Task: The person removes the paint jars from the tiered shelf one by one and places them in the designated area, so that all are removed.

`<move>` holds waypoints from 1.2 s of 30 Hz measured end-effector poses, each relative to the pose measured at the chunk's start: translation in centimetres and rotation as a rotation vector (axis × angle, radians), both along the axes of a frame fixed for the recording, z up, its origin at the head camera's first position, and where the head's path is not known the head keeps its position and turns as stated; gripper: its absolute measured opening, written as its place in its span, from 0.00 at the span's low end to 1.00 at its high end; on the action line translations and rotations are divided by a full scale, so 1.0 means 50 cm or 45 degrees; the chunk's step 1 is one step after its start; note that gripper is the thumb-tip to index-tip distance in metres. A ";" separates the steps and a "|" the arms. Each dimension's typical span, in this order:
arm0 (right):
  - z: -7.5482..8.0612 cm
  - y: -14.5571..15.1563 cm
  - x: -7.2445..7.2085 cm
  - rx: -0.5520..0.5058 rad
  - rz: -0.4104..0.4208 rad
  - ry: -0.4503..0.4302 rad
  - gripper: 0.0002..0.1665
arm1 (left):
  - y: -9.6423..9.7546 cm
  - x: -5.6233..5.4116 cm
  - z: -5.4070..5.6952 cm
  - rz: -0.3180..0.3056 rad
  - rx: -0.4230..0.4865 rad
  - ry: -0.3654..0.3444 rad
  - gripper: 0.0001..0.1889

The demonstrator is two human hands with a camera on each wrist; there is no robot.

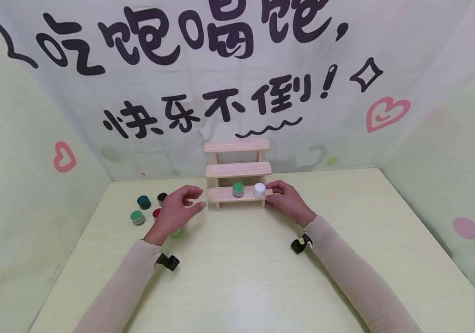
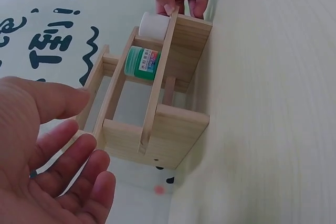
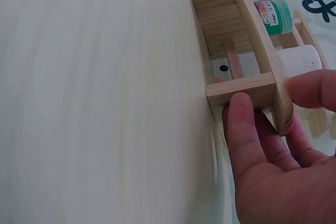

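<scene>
A three-tier wooden display stand (image 1: 238,170) stands against the back wall. On its lowest tier sit a green paint jar (image 1: 238,189) with a printed label and a white jar (image 1: 259,190) to its right. My right hand (image 1: 289,202) grips the right end of that tier, thumb on top beside the white jar and fingers against the side support, as the right wrist view shows. My left hand (image 1: 175,210) hovers just left of the stand with its fingers loosely bent, holding nothing. In the left wrist view the green jar (image 2: 142,63) stands apart from the left hand.
Left of the stand, several paint jars stand on the table (image 1: 237,277): a teal one (image 1: 143,202), a green one (image 1: 137,217) and a black one (image 1: 162,198). A red jar (image 1: 156,213) and a light green jar (image 1: 176,234) are partly hidden by the left hand. Printed cloth walls enclose the table.
</scene>
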State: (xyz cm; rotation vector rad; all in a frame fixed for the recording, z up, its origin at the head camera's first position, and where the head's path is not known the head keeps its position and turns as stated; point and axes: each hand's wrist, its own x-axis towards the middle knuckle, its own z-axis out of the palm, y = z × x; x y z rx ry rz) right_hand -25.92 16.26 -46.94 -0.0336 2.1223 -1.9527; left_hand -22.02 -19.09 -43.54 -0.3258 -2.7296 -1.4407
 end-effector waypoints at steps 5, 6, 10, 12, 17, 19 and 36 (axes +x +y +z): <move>0.000 0.001 0.000 0.008 0.002 0.002 0.26 | 0.037 -0.012 0.002 -0.005 0.062 0.000 0.22; 0.000 0.001 0.001 0.007 0.003 0.003 0.26 | 0.043 -0.014 0.002 -0.002 0.072 0.001 0.21; 0.000 0.002 0.001 0.003 0.006 0.006 0.26 | 0.064 -0.026 -0.003 -0.011 0.094 0.025 0.22; -0.001 0.002 0.000 0.001 0.010 0.007 0.26 | 0.073 -0.033 -0.007 -0.018 0.105 0.036 0.22; -0.001 0.002 -0.001 -0.003 0.011 0.007 0.26 | 0.095 -0.049 -0.017 -0.027 0.120 0.043 0.21; 0.000 0.001 0.000 0.002 0.010 0.007 0.26 | 0.106 -0.055 -0.020 -0.029 0.118 0.042 0.22; -0.001 -0.001 0.000 0.016 -0.005 0.003 0.26 | 0.175 -0.077 -0.044 -0.099 -0.051 0.158 0.27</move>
